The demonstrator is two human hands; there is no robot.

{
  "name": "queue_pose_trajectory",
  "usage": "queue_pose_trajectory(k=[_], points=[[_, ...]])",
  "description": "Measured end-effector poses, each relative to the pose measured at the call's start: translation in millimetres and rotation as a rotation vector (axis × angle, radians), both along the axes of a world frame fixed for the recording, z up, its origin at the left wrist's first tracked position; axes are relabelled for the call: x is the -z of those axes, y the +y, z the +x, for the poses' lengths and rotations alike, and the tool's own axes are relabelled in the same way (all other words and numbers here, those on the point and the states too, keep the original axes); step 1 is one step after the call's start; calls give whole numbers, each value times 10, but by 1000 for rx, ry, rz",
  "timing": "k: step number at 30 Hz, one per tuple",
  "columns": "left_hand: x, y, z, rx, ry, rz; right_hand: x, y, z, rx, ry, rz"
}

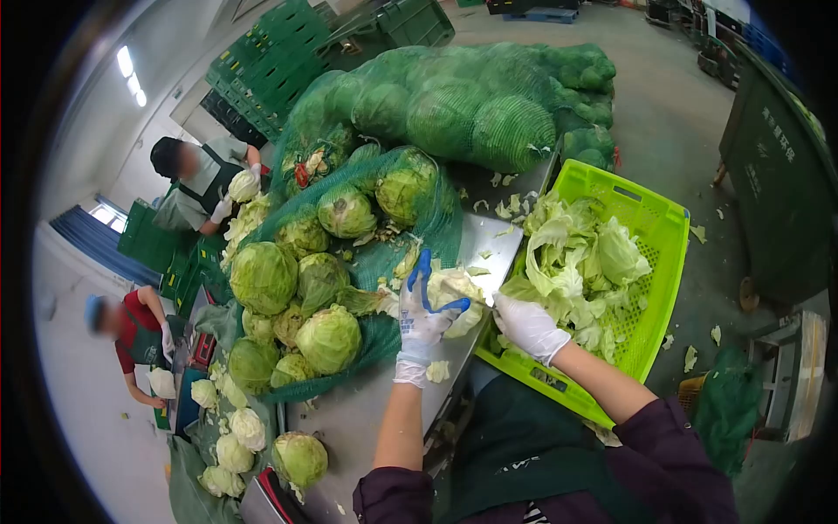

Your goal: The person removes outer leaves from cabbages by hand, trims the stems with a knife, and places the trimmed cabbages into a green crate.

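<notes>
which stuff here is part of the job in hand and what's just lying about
Looks part of the job:
- left hand and right hand
- pale cabbage head between them
- cabbages in the open mesh sack
- lime-green crate with loose leaves

Looks just lying about:
- blue pallet
- green netting on the floor
- leaf scraps on the floor

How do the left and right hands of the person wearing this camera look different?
The left hand shows blue on its thumb and forefinger; the right hand shows only white. The left hand's thumb and forefinger spread wide beside a pale cabbage, while the right hand's fingers look bent, near the lime-green crate. Both are gloved.
</notes>
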State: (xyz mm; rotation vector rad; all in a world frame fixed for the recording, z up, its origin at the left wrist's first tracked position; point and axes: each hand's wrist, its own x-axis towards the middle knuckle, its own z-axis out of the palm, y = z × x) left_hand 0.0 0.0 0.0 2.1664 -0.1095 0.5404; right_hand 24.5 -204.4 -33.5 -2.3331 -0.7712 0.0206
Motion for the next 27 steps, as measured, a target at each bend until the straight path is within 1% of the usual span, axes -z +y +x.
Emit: queue_pose_trajectory(k=[2,3,5,6,8,9,11,12,14,17,19,22,23,25,26,27], points=[[-53,-11,25,-20,-5,-1,46,44,52,-83,-87,-33],[-74,-36,35,-16,1,-3,59,53,71,-80,-82,-35],[-93,-28,35,-111,48,156,101,148,82,32,-192,-73],[-64,-20,0,-111,64,153,108,178,25,29,-175,-77],[-42,32,58,-124,84,114,88,279,48,147,-321,-183],[-44,24,67,-127,87,109,107,307,49,143,-320,-188],[-57,7,101,-128,57,117,146,363,76,234,-248,-232],[-63,6,126,-129,58,111,137,383,101,231,-249,-238],[-87,-7,184,-174,47,139,100,421,191,225,-288,-71],[-145,-27,222,-188,121,148,139,519,308,260,-241,-164],[-148,-31,234,-208,150,111,66,515,339,267,-217,-193],[-142,-29,262,-215,165,143,5,446,368,140,-326,-242],[-121,-54,233,-213,166,150,-15,431,313,142,-324,-235],[-136,-119,199,-262,116,54,-114,451,224,169,-203,-373],[-101,-83,187,-247,185,-10,-88,481,262,161,-201,-371],[-110,-111,190,-251,188,-12,-33,502,377,159,-196,-314]])
